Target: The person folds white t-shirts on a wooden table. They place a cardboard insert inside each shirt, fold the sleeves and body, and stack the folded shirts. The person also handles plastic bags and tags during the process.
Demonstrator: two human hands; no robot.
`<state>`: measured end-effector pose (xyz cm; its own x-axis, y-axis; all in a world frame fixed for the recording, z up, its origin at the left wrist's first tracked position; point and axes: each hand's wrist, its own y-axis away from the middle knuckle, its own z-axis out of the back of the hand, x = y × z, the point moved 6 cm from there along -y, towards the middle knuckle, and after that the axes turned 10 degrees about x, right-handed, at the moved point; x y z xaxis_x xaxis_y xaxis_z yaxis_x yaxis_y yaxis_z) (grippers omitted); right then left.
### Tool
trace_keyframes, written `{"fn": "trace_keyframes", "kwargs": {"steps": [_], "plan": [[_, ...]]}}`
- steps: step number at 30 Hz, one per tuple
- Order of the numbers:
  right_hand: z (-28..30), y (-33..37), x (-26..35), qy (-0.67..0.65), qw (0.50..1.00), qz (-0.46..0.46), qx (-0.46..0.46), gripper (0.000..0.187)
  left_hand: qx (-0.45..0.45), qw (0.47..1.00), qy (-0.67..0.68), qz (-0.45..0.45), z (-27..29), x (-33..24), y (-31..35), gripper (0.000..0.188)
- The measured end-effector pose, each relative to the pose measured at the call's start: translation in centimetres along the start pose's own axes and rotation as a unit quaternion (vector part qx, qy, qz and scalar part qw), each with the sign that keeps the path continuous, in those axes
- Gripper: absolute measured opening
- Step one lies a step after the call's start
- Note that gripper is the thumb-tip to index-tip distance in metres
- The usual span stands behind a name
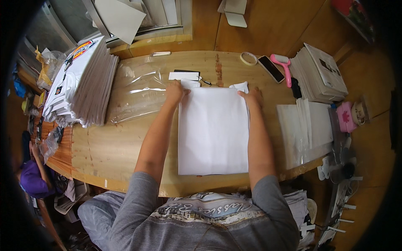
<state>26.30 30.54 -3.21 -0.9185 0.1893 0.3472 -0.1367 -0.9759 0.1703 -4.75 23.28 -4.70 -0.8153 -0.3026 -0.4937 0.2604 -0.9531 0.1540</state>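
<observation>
Spread before me on the wooden table [125, 146] is a folded white shirt [213, 134], its plain side up, shaped into an upright rectangle. Two small white flaps of cloth show past its far corners. My left hand [176, 90] grips the far left corner, thumb over the cloth. At the far right corner my right hand [253, 99] holds the edge the same way, some fingers hidden beneath or beside it. Just beyond the far edge lie a white card tag [184, 76] and a dark card, with a black cord beside them.
At left stands a tall stack of folded white shirts [92, 83], beside a clear plastic bag [140, 98]. A tape roll [248, 58], phone [271, 69] and pink lint roller [282, 65] lie far right, near another stack [318, 75] and plastic sleeves [291, 138]. Another person [34, 178] sits far left.
</observation>
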Motion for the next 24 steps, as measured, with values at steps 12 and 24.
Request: {"fn": "trace_keyframes", "kwargs": {"steps": [12,24], "plan": [[11.7,1.8,4.7,-0.288,0.922,0.258,-0.005,0.032,-0.140,0.913,0.358,-0.139,12.6,-6.8,4.2,0.035],[12.0,24.4,-3.8,-0.146,0.824,0.543,-0.071,0.024,0.028,0.903,0.146,-0.402,10.2,-4.2,22.8,0.022]]}}
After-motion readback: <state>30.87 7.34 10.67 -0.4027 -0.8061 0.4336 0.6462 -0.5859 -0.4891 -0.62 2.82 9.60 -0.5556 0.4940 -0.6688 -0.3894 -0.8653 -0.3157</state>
